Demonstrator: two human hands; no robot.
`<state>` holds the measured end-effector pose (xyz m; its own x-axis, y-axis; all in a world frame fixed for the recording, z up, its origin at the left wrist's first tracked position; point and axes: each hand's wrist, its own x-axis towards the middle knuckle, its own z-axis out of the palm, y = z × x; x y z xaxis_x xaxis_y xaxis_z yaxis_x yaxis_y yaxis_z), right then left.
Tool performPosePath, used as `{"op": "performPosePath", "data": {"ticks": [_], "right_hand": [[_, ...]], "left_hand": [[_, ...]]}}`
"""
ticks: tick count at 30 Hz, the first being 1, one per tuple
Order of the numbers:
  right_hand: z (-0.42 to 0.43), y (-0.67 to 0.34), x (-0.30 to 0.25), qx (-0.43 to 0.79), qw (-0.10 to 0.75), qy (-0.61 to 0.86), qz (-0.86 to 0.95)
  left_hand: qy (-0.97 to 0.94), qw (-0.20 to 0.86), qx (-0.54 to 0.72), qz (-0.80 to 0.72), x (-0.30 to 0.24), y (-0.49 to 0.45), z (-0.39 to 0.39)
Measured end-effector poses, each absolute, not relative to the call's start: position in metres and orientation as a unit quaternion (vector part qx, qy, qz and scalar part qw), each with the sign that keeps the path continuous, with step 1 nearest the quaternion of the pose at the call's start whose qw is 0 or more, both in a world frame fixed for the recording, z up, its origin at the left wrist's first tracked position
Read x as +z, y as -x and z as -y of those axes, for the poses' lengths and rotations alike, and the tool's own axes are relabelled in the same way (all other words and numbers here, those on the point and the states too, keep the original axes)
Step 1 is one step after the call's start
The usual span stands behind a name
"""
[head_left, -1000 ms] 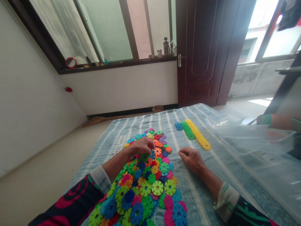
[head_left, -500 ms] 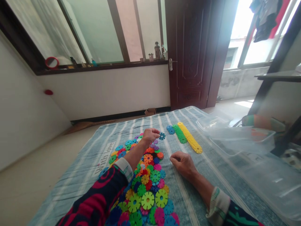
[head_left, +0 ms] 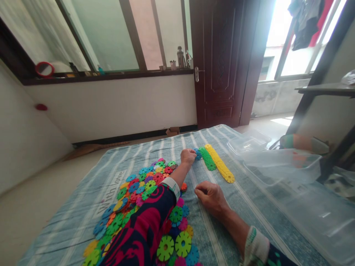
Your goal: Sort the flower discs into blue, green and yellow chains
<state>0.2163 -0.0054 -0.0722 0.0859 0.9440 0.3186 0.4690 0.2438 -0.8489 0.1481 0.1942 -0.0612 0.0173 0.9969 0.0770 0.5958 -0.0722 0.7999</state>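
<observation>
My left hand (head_left: 188, 156) reaches far forward over the striped blue cloth (head_left: 241, 207), fingers curled at the blue discs (head_left: 198, 153) that start a short row. What it pinches is hidden; half a second ago it carried a blue disc. Beside that row lie a green row (head_left: 208, 159) and a longer yellow row (head_left: 220, 167) of snowflake discs. My right hand (head_left: 210, 196) rests on the cloth in a loose fist, nothing visible in it. A heap of many-coloured discs (head_left: 149, 184) spreads under and to the left of my left arm.
Clear plastic tubs (head_left: 277, 162) and a lid stand on the cloth at the right. A dark wooden door (head_left: 222, 62) and a window sill with a bottle (head_left: 181, 57) lie beyond. Bare floor (head_left: 33, 199) runs along the left.
My left hand picked a blue disc out of the heap and carried it forward and right to the blue row. The right hand stayed put. The camera turned a little.
</observation>
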Motion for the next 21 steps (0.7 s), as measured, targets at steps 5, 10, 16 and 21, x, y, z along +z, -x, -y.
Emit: {"op": "performPosePath", "data": {"ticks": [5,10,16,21], "right_hand": [[0.006,-0.217,-0.071,0.252,0.474,0.564,0.628],[0.006,-0.216,-0.071,0.253,0.472,0.564,0.629],[0.004,-0.216,-0.071,0.251,0.471,0.565,0.629],[0.004,-0.217,-0.072,0.245,0.472,0.563,0.633]], "left_hand": [[-0.689,0.257,0.302,-0.607,-0.060,-0.150,-0.199],[-0.712,0.192,0.283,-0.613,-0.052,-0.150,-0.194],[-0.736,0.126,0.258,-0.613,-0.047,-0.147,-0.175],[-0.747,0.092,0.237,-0.615,-0.050,-0.147,-0.164]]}}
